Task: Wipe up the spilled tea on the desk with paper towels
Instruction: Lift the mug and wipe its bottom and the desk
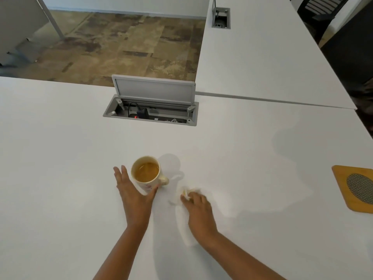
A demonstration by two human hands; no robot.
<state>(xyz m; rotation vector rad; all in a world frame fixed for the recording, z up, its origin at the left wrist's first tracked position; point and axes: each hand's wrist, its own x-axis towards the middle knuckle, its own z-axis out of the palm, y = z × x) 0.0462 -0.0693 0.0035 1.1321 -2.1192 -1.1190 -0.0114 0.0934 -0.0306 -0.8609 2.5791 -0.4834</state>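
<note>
Paper towel point(188, 193): we see it crumpled, tea-stained, gripped under our right hand point(196, 209) on the desk point(60, 158).
Mug point(146, 172): holds tea; our left hand point(134, 194), fingers straight, touches it.

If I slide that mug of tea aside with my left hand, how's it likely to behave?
The mug looks nearly full of tea, so a quick push would probably slosh more onto the desk. It looks ceramic, likely heavy and stable, unlikely to tip. The left hand cups it with fingers spread, so slide slowly.
</note>
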